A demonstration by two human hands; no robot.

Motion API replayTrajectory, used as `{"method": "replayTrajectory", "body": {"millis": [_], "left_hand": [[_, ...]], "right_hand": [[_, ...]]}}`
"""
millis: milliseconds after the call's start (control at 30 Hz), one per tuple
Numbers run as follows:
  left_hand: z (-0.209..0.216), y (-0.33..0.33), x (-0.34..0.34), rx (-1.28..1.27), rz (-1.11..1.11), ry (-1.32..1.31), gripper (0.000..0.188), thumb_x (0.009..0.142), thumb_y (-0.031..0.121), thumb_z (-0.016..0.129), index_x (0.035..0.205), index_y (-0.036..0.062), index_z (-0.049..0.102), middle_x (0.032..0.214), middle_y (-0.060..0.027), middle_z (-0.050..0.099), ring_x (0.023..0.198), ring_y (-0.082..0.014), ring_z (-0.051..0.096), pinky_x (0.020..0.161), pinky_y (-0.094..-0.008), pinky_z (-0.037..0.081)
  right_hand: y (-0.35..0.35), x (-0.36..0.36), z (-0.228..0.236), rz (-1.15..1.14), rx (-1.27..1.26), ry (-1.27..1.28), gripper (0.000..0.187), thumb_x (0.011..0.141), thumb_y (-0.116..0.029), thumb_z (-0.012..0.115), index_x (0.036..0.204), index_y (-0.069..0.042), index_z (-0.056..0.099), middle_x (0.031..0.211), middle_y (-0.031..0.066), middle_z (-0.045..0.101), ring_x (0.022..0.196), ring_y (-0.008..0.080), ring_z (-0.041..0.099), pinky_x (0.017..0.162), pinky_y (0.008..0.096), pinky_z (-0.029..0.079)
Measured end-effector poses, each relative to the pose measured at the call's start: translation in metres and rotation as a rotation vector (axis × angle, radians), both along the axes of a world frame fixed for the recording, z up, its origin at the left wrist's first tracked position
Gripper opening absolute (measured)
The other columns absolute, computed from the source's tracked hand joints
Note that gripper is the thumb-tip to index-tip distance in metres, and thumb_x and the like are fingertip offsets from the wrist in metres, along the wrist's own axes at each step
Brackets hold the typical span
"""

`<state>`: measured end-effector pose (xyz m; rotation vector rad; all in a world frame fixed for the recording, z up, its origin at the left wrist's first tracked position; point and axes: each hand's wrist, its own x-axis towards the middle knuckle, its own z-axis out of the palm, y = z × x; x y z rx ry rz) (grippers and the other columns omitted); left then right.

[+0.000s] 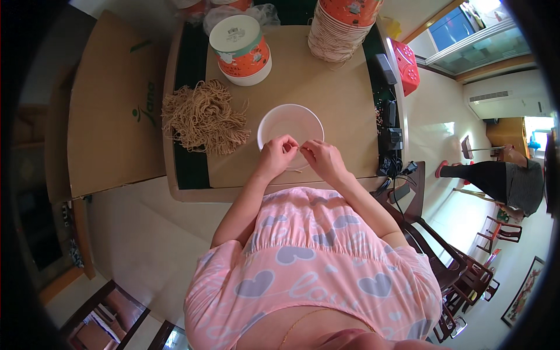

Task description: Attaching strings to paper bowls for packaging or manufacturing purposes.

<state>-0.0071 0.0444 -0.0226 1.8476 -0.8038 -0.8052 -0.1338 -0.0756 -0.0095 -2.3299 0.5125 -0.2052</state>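
Note:
A white paper tub [290, 121] stands with its mouth up at the table's near middle. My left hand [279, 155] and my right hand [322, 158] meet at its near rim, fingertips pinched close together. What they pinch is too small to make out; a short tan bit shows below them at the tub's near side. Left of the tub lies a tangled heap of tan cords [205, 116]. Beyond the heap, upside-down printed tubs in orange, green and white [242, 52] are stacked. At the back right stands a tall stack of orange tubs [344, 29] with cords hanging round it.
Tan cardboard [233, 175] covers the table over a dark green surface. A large cardboard box [111, 116] stands at the left. Black adapters and cables [394, 140] line the right edge, near a red plastic stool [405, 67]. Another person [507, 181] is farther right, beyond dark wooden chairs [466, 274].

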Motion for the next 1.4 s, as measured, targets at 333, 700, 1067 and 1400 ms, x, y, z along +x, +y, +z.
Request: {"method": "replayTrajectory", "body": {"millis": [333,700,1067,1400], "left_hand": [[0.011,0.002,-0.002,-0.012,-0.002,-0.058,0.009,0.081,0.010,0.064,0.086,0.0027,0.063,0.080,-0.0112,0.063,0.065,-0.0200,0.063,0.061,-0.0315,0.050],[0.010,0.004,-0.002,0.001,0.004,-0.092,0.008,0.080,0.009,0.065,0.085,0.0025,0.063,0.079,-0.0111,0.062,0.067,-0.0200,0.062,0.063,-0.0318,0.050],[0.005,0.003,-0.002,-0.006,0.010,-0.099,0.009,0.079,0.010,0.065,0.085,0.0030,0.063,0.080,-0.0110,0.062,0.067,-0.0203,0.063,0.063,-0.0322,0.050],[0.000,0.003,-0.001,-0.030,0.024,-0.092,0.011,0.079,0.010,0.066,0.087,0.0023,0.063,0.079,-0.0105,0.063,0.066,-0.0187,0.063,0.062,-0.0307,0.050]], "right_hand": [[0.001,0.001,0.004,-0.005,-0.058,0.068,0.016,0.089,-0.025,0.058,0.097,-0.013,0.061,0.081,0.0110,0.065,0.071,0.0333,0.064,0.059,0.0429,0.050],[0.001,-0.002,0.004,0.024,-0.078,0.051,0.014,0.089,-0.025,0.057,0.097,-0.014,0.060,0.081,0.0093,0.066,0.072,0.0314,0.064,0.059,0.0417,0.050],[0.002,-0.003,0.008,0.019,-0.079,0.022,0.010,0.088,-0.018,0.057,0.095,-0.011,0.061,0.083,0.0100,0.066,0.072,0.0307,0.064,0.061,0.0403,0.050],[0.002,-0.001,0.006,-0.018,-0.068,0.037,0.010,0.088,-0.017,0.056,0.093,-0.009,0.058,0.081,0.0117,0.065,0.072,0.0323,0.063,0.061,0.0416,0.049]]}}
